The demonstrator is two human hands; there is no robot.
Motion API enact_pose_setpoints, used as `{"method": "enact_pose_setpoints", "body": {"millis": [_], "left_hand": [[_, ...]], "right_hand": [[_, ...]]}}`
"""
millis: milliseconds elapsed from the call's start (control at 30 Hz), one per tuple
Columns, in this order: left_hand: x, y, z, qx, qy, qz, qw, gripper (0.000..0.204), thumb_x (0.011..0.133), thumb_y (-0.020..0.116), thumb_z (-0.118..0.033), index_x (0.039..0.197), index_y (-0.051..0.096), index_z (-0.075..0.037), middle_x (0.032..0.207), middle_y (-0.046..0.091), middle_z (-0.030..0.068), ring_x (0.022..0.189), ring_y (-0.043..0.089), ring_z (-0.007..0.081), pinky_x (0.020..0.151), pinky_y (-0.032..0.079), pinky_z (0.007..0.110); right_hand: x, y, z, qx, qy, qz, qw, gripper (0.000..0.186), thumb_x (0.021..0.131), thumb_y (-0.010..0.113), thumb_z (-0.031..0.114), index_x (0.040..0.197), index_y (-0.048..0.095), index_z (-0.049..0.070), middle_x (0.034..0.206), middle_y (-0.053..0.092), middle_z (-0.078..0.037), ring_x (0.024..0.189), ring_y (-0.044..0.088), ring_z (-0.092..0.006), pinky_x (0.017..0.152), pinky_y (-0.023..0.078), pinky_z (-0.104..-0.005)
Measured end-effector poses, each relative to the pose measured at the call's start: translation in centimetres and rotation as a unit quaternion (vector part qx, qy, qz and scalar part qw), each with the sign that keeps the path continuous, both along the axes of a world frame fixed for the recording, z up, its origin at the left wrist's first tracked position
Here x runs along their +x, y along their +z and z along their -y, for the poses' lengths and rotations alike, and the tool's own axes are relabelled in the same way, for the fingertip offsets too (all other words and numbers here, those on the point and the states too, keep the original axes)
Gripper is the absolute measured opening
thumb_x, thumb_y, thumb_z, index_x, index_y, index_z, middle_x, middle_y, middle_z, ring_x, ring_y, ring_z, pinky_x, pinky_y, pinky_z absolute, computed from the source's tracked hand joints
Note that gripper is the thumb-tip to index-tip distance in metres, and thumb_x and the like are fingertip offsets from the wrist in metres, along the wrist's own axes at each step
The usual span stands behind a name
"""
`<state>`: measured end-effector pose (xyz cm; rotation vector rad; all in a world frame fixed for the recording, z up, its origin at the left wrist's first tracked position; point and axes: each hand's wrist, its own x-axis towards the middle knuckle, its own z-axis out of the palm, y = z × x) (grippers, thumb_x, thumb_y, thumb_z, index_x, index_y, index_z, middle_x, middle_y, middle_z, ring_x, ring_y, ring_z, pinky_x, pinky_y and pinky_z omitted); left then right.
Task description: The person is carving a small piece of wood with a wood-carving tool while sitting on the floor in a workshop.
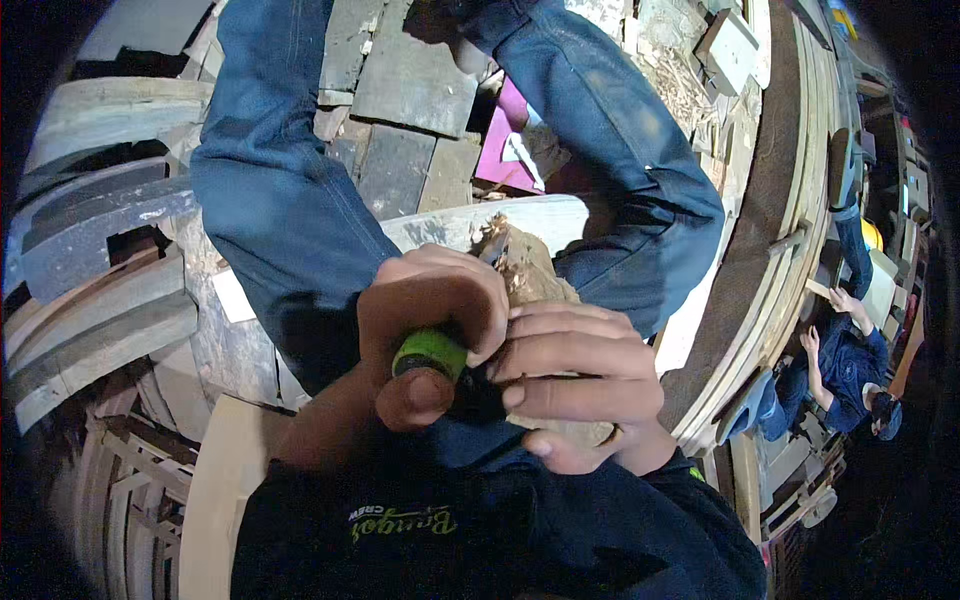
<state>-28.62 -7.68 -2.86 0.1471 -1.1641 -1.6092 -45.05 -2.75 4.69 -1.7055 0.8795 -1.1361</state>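
My left hand (pixel 432 300) is closed around a green handle (pixel 432 350), its thumb pressed on the dark butt end. The working end of that tool is hidden behind my fist. Just right of it, my right hand (pixel 585 375) grips a rough brown carved piece of wood (pixel 530 265), fingers across its face and thumb underneath. The wood's far end is jagged and splintered; its near rounded end shows below my fingers. Both hands nearly touch, over my lap between my bent legs in blue jeans.
Loose planks (pixel 415 80) cover the ground ahead, with a purple sheet (pixel 508 150) and wood shavings (pixel 665 75) among them. Curved-looking boards (pixel 110 345) are stacked at left. A long timber beam (pixel 790 240) runs along the right. Beyond it, another person (pixel 840 360) sits holding a wooden piece.
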Motion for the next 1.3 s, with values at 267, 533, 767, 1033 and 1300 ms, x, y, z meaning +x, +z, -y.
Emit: {"method": "enact_pose_setpoints", "body": {"millis": [267,533,767,1033,1300], "left_hand": [[1.2,0.9,0.7,-0.011,-0.006,-0.041,0.999,0.059,0.089,0.051,-0.058,0.064,0.045,-0.005,0.050,0.048,0.0035,0.042,0.045,0.0145,0.042,0.035,0.029],[2.9,3.2,1.5,0.060,-0.010,-0.070,0.996,0.054,0.092,0.048,-0.055,0.076,0.050,-0.004,0.052,0.042,0.0010,0.042,0.040,0.0155,0.042,0.031,0.030],[0.7,0.1,0.0,0.154,0.038,0.006,0.987,0.062,0.093,0.047,-0.056,0.070,0.056,0.001,0.056,0.050,0.0069,0.047,0.049,0.0186,0.045,0.039,0.031],[0.1,1.9,-1.5,0.105,0.138,0.187,0.967,0.071,0.092,0.040,-0.066,0.081,0.061,0.001,0.054,0.053,0.0026,0.047,0.053,0.0134,0.047,0.042,0.027],[1.2,1.5,-0.3,0.087,0.054,0.141,0.985,0.067,0.093,0.042,-0.063,0.081,0.059,0.001,0.059,0.055,0.0039,0.049,0.053,0.0153,0.046,0.040,0.029]], "right_hand": [[0.3,-0.2,-0.4,-0.024,-0.027,0.000,0.999,0.027,0.080,0.065,0.027,0.079,0.069,0.001,0.082,0.068,-0.016,0.073,0.067,-0.0325,0.077,0.055,-0.0457],[0.1,-0.2,-0.3,-0.019,-0.020,0.007,1.000,0.027,0.079,0.065,0.027,0.079,0.069,0.000,0.082,0.068,-0.016,0.074,0.068,-0.0342,0.076,0.055,-0.0467],[-0.1,-1.0,-0.5,0.005,-0.028,0.001,1.000,0.029,0.080,0.064,0.029,0.078,0.069,0.001,0.080,0.068,-0.016,0.075,0.068,-0.0334,0.076,0.055,-0.0460],[0.0,-0.4,-0.6,-0.017,-0.029,0.011,0.999,0.027,0.079,0.066,0.028,0.078,0.069,0.001,0.080,0.069,-0.016,0.074,0.068,-0.0334,0.076,0.055,-0.0457],[-0.5,-0.6,-0.7,-0.034,-0.014,0.024,0.999,0.028,0.079,0.066,0.028,0.082,0.069,0.000,0.079,0.068,-0.018,0.074,0.068,-0.0334,0.077,0.055,-0.0467]]}}
